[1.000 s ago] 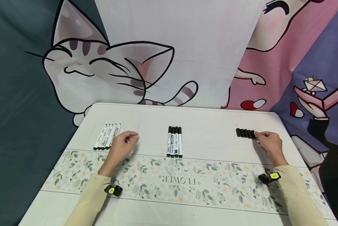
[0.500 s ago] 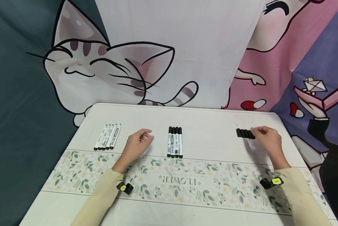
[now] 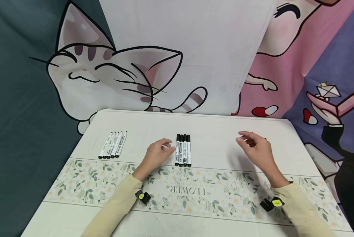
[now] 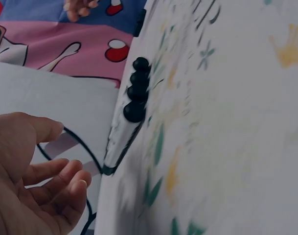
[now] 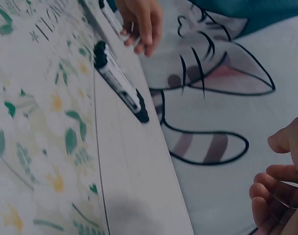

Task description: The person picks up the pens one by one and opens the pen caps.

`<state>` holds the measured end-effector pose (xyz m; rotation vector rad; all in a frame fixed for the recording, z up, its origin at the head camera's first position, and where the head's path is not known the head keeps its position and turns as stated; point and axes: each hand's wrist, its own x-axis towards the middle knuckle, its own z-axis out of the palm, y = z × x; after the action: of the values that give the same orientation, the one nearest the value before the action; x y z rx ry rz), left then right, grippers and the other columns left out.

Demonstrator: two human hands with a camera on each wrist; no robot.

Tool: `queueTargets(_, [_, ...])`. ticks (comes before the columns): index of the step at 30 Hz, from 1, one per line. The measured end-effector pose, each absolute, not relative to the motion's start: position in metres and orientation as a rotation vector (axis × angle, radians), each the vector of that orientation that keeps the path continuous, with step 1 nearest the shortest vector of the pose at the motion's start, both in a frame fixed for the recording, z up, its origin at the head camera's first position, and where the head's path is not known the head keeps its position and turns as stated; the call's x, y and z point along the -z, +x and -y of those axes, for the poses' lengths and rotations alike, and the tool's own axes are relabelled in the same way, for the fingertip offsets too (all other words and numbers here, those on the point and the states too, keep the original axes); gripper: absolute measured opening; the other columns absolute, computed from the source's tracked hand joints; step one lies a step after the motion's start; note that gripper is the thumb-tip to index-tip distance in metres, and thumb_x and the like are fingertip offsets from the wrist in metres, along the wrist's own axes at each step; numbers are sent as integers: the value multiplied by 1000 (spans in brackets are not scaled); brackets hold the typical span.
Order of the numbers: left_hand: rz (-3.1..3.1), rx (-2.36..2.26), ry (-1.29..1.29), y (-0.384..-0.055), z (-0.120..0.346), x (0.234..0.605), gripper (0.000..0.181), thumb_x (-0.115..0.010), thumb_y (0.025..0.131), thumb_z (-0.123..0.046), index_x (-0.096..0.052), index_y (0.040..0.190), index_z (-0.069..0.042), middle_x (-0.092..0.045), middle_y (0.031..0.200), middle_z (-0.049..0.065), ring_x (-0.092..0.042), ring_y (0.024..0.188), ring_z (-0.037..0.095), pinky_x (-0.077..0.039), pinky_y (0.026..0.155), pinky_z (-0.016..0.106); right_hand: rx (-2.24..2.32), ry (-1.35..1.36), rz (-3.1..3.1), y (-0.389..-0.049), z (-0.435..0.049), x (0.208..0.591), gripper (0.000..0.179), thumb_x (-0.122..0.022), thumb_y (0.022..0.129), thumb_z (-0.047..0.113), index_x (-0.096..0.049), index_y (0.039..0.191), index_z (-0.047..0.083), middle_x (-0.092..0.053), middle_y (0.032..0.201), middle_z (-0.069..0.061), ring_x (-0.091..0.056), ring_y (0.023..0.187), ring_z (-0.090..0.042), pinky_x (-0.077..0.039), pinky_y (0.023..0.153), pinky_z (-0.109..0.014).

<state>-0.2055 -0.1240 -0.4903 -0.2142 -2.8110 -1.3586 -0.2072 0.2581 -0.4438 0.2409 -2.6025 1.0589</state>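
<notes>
Several capped black-and-white markers [image 3: 183, 151] lie side by side at the middle of the table. My left hand [image 3: 157, 154] hovers just left of them with fingers loosely bent and nothing held. In the left wrist view, a gap shows between that hand [image 4: 38, 181] and the markers [image 4: 124, 127]. Over the table's right part, my right hand [image 3: 255, 149] is raised, its fingers relaxed around nothing. It mostly hides the row of black caps in the head view; their dark end [image 4: 140, 22] shows in the left wrist view. Several uncapped markers [image 3: 113, 144] lie in a row at left.
The white table mat [image 3: 212, 131] has a flower-print band [image 3: 183, 187] across it. A cartoon cloth [image 3: 165, 79] hangs behind the table's back edge. Each wrist wears a small black camera.
My left hand has moved right, from the uncapped markers to beside the capped ones. My right hand has left the end of the black cap row and moved left.
</notes>
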Motion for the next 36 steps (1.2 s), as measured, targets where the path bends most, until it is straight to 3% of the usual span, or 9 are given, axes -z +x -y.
queueTargets(8, [2881, 1316, -156, -209, 109, 500, 43, -75, 93, -38, -69, 124, -8, -71, 101, 0, -68, 88, 16, -55, 77, 39, -1090, 479, 2563, -193, -227, 440, 30, -74, 96, 19, -72, 125, 11, -73, 102, -6, -65, 84, -13, -52, 70, -19])
queueTargets(16, [2967, 1249, -119, -210, 104, 502, 46, -76, 93, -41, -68, 124, -8, -72, 98, 2, -66, 84, 20, -54, 77, 41, -1125, 567, 2588, -186, -211, 442, 30, -76, 95, 18, -73, 124, 11, -72, 103, -1, -65, 85, -11, -55, 69, -27])
queueTargets(28, [3006, 1219, -140, -216, 102, 502, 45, -79, 91, -34, -68, 122, -3, -71, 95, 5, -66, 85, 22, -54, 79, 41, -1155, 657, 2629, -177, -194, 443, 27, -75, 95, 22, -74, 121, 14, -72, 105, 2, -65, 85, -9, -56, 70, -30])
queueTargets(36, [3025, 1196, -122, -217, 102, 502, 42, -76, 93, -32, -69, 120, -1, -70, 83, 1, -63, 69, 13, -53, 68, 35, -1178, 724, 2671, -175, -182, 452, 25, -75, 95, 25, -75, 118, 15, -73, 107, 0, -63, 83, -6, -55, 68, -30])
